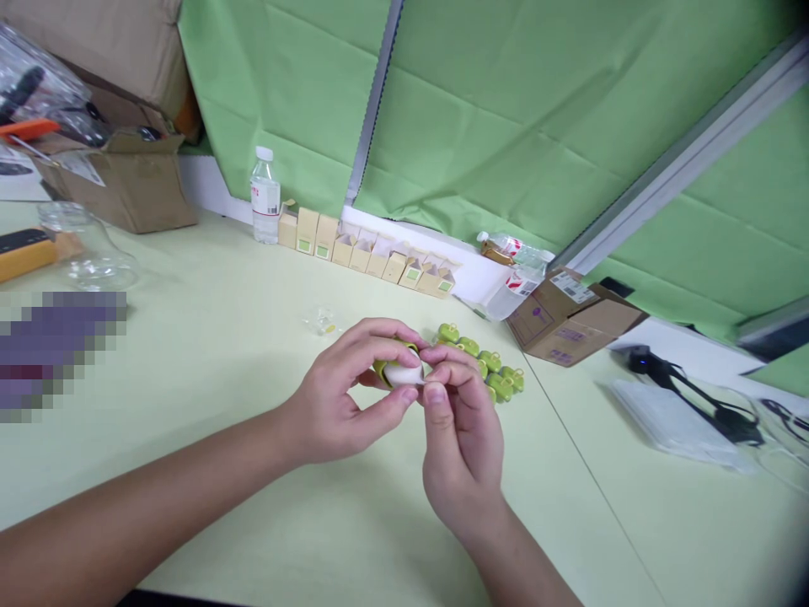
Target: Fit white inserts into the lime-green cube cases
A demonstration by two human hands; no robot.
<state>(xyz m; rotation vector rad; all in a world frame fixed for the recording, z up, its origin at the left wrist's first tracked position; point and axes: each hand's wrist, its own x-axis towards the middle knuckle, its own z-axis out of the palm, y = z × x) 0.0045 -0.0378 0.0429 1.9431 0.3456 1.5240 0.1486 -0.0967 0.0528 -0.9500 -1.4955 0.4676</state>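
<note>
My left hand (347, 392) is closed around a small rounded green-and-white case (404, 373), its white side turned up between thumb and fingers. At the right end of this case, the thumb and forefinger of my right hand (461, 421) are pinched on a thin whitish tab, which the fingertips mostly hide. Just beyond my right hand, several small green cases with loops (499, 386) stand grouped on the table. A small clear plastic piece with a yellow bit (324, 321) lies behind my left hand.
Small open cartons (360, 253) line the back, beside an upright water bottle (265, 198). Bottles (515, 287) and a cardboard box (569, 316) stand back right, near cables (714, 405) and a clear plastic stack (670, 417). A filled cardboard box (126, 185) and clear jar (94, 253) are left.
</note>
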